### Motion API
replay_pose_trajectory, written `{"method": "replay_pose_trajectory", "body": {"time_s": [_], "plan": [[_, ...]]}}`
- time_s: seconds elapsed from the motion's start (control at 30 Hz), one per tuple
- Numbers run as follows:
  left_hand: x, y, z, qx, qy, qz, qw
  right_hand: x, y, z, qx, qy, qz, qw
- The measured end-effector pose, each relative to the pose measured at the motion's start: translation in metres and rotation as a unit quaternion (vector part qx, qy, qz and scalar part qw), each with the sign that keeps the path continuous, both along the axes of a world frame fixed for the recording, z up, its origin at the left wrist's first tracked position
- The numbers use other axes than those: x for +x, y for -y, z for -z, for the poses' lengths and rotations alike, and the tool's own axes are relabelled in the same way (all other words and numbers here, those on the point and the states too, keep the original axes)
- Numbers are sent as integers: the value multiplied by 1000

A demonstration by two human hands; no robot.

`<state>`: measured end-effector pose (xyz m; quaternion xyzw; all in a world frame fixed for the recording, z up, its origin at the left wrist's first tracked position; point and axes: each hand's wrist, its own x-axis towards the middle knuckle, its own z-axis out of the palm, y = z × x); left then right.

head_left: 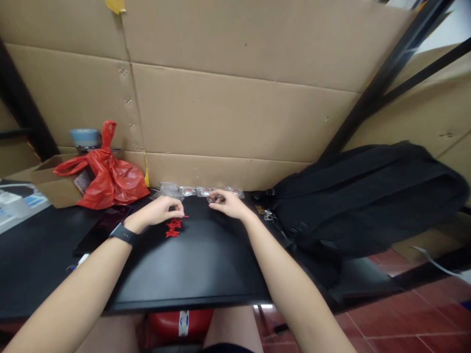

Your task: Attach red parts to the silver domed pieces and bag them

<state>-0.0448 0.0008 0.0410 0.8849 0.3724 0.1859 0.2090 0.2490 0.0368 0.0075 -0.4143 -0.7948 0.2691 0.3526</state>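
My left hand, with a dark watch on its wrist, is closed on a thin red piece whose tip sticks out past the fingertips. Just below it lies a small heap of red pieces on the black table. My right hand pinches a small, shiny round item near the back of the table. Behind both hands, several clear packets with round contents and red marks lie in a row along the cardboard.
A red plastic bag and a cardboard box stand at the left, with a dark flat device before them. A black backpack and keys lie at the right. Cardboard walls the back.
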Motion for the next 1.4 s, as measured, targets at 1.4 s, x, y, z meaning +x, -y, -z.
{"method": "replay_pose_trajectory", "body": {"time_s": [1.4], "plan": [[40, 18, 15, 163, 171, -159, 959, -74, 56, -18, 36, -232, -57, 970]]}}
